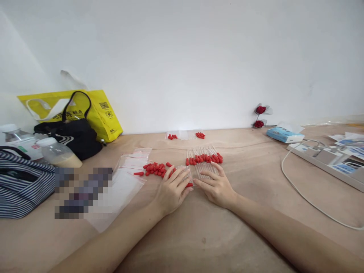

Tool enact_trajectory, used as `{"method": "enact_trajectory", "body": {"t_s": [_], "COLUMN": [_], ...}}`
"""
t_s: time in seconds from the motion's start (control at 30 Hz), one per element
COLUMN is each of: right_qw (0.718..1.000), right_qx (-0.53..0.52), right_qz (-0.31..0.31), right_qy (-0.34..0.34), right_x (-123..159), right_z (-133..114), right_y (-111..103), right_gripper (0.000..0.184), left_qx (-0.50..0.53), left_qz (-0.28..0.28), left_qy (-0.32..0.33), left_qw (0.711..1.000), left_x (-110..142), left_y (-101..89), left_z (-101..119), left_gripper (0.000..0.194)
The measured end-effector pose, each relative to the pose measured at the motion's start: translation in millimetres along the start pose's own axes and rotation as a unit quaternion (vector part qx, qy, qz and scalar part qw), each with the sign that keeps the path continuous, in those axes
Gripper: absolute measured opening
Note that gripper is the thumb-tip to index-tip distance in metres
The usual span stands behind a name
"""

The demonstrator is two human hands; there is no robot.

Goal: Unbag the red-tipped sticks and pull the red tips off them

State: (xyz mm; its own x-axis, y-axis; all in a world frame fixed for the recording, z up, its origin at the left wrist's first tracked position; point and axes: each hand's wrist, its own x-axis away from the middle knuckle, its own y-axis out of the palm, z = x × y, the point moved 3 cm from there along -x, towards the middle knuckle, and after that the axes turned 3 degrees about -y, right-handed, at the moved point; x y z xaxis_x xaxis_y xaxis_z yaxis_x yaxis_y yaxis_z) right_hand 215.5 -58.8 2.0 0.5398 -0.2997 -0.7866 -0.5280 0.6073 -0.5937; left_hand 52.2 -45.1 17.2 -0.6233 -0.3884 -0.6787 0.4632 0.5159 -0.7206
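Note:
My left hand (174,189) is closed, with a red rubber bulb (189,185) between thumb and fingertips. Facing it, my right hand (217,188) has its fingertips drawn together at what looks like a thin clear dropper tube, mostly hidden by the fingers. Bare clear tubes (205,170) lie side by side under and just beyond the hands. Behind them is a row of droppers, clear tubes fitted with red bulbs (204,158). A loose pile of red bulbs (155,168) lies beside my left hand, partly covered by its fingers.
Clear zip bags (119,189) lie at the left. Small bags with red-bulbed droppers (200,135) rest by the wall. A yellow bag (109,117), a black bag (76,138), a bottle (61,153) and a striped pouch (25,189) stand left. Tissues (284,134) and a corded power strip (321,157) are right.

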Motion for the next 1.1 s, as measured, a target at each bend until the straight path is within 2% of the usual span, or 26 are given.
{"method": "enact_trajectory", "body": {"t_s": [0.23, 0.4, 0.57, 0.67, 0.73, 0.87, 1.0, 1.1], "right_qw": [1.000, 1.000, 1.000, 1.000, 0.999, 0.994, 0.993, 0.990], "right_qx": [-0.007, 0.007, 0.014, 0.014, 0.020, 0.047, 0.028, -0.005], "right_qz": [0.016, -0.009, -0.003, -0.004, 0.008, 0.008, -0.025, -0.035], "right_qy": [0.015, 0.013, 0.004, 0.011, 0.037, 0.095, 0.110, 0.140], "right_x": [-4, -2, -3, 0, 5, 14, 13, 11], "right_z": [-2, -1, -4, -1, 7, 20, 19, 17], "right_y": [0, 0, -3, -6, -11, -14, -3, 6], "right_gripper": [0.013, 0.015, 0.013, 0.014, 0.016, 0.017, 0.028, 0.039], "left_qx": [0.032, 0.019, 0.003, -0.003, -0.017, -0.024, 0.043, 0.055], "left_qz": [-0.005, -0.026, -0.037, -0.046, -0.043, 0.004, 0.028, 0.054], "left_qy": [-0.002, -0.006, -0.008, -0.012, -0.032, -0.075, -0.121, -0.177], "left_qw": [0.999, 0.999, 0.999, 0.999, 0.998, 0.997, 0.991, 0.981], "left_x": [1, 2, 1, 4, 8, 19, 19, 16], "left_y": [5.2, 1.2, -3.8, -6.4, -9.5, -15.8, -13.6, -16.0], "left_z": [0, 0, 3, -4, -15, -33, -38, -48], "left_gripper": [0.022, 0.022, 0.024, 0.026, 0.026, 0.020, 0.022, 0.027]}}
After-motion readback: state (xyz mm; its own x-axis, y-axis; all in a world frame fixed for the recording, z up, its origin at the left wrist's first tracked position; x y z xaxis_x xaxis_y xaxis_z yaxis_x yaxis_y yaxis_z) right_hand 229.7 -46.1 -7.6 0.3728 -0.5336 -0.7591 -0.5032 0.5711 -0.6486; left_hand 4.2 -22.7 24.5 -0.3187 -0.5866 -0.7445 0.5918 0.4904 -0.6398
